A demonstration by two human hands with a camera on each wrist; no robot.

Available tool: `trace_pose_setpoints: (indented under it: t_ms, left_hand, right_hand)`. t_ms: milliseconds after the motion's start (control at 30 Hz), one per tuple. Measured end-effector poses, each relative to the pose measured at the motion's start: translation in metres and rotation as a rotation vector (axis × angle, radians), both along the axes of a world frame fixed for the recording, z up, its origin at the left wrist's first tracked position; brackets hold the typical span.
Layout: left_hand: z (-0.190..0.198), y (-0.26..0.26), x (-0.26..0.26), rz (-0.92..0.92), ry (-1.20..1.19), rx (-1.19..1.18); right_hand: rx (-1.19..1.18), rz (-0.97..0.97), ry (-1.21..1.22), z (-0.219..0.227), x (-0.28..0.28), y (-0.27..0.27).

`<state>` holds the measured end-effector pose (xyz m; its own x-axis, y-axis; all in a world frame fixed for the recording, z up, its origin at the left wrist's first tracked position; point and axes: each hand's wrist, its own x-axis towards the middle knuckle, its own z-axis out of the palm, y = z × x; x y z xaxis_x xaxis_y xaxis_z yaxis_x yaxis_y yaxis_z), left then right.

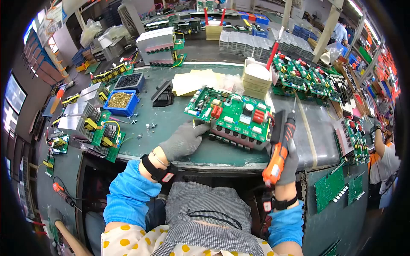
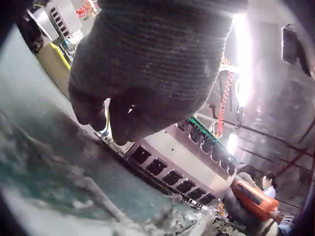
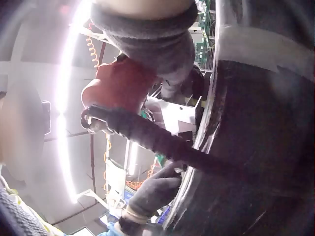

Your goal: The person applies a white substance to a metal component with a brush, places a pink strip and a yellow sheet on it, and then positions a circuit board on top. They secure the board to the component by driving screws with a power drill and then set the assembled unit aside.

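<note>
A green circuit board (image 1: 230, 112) lies on a finned heat sink (image 2: 179, 162) on the green mat. My left hand (image 1: 193, 129), in a grey glove, rests on the mat at the board's near left corner, with its fingers (image 2: 123, 118) curled toward the board's edge. Whether they pinch anything small is not visible. My gloved right hand (image 1: 291, 158) grips an orange electric screwdriver (image 1: 279, 149) upright at the board's right end, bit pointing up. The right wrist view shows the screwdriver (image 3: 123, 83) in that hand, with its dark cable (image 3: 162, 140) trailing down.
A blue bin of brass parts (image 1: 120, 101) and a black parts tray (image 1: 129, 80) sit at the left. A stack of pale boxes (image 1: 256, 79) stands behind the board, with more green boards (image 1: 303, 77) at the right. Heat sink assemblies (image 1: 92, 128) crowd the left edge. Another worker (image 1: 384, 158) sits at the far right.
</note>
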<state>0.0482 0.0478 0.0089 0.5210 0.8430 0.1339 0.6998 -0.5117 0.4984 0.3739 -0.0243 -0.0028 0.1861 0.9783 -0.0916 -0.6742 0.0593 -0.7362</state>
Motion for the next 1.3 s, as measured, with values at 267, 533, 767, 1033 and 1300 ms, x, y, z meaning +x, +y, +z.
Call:
trace_pose_setpoints:
  t_ms: [267,533,767,1033,1300]
  left_hand:
    - [0.070,-0.051,0.003,-0.098,0.237,-0.180]
    - [0.099,0.026,0.080,-0.082,0.312,0.469]
    - [0.082,0.042,0.113,-0.017,0.436,0.337]
    - [0.067,0.037,0.114,0.036,0.384,0.407]
    - [0.102,-0.009,0.016,-0.054,-0.137,0.317]
  right_hand:
    - [-0.016,0.099,0.106,0.011,0.009,0.065]
    - [0.129,-0.084,0.127,-0.005,0.003,0.041]
    - [0.117,-0.217,-0.027,-0.011,0.002,-0.015]
    - [0.138,-0.227,-0.204,0.001,-0.023,-0.045]
    - [0.091,-0.035,-0.333,0.022,-0.037,-0.084]
